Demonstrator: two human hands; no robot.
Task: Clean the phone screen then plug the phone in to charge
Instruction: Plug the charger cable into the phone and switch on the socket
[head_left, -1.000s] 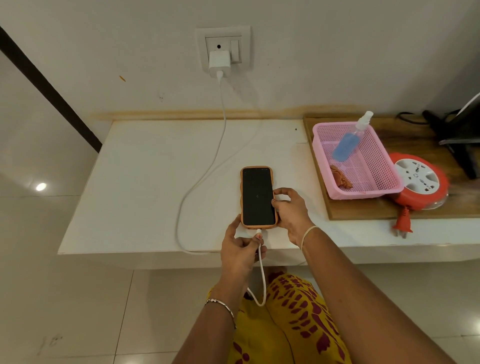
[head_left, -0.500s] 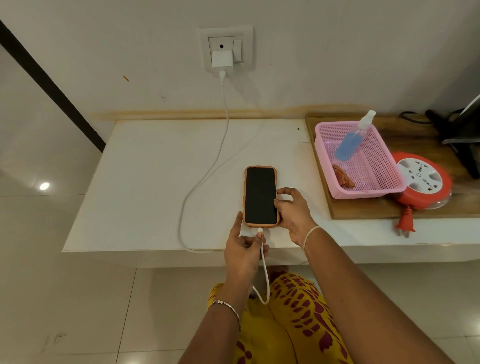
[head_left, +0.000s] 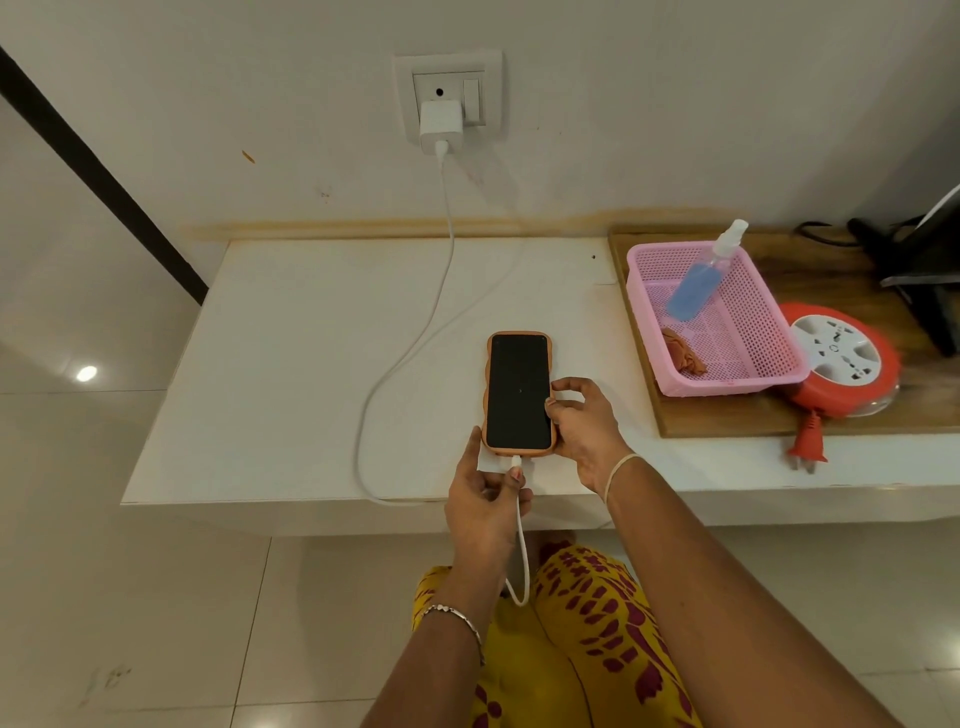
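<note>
A phone (head_left: 519, 391) in an orange case lies face up on the white table (head_left: 291, 364), its screen dark. My right hand (head_left: 582, 426) grips its right edge near the bottom. My left hand (head_left: 488, 499) pinches the white cable's plug (head_left: 516, 462) at the phone's bottom port. The white charging cable (head_left: 415, 338) loops across the table up to a white charger (head_left: 440, 124) in the wall socket (head_left: 448, 93).
A pink basket (head_left: 727, 384) on a wooden board (head_left: 779, 415) at the right holds a blue spray bottle (head_left: 698, 280) and an orange cloth (head_left: 683, 352). An orange extension reel (head_left: 841, 364) sits beside it. Dark equipment (head_left: 914, 270) stands at the far right.
Both hands and the phone have stayed in place with the plug at the port. A faint mark seen on the screen 1.0 s ago is gone.
</note>
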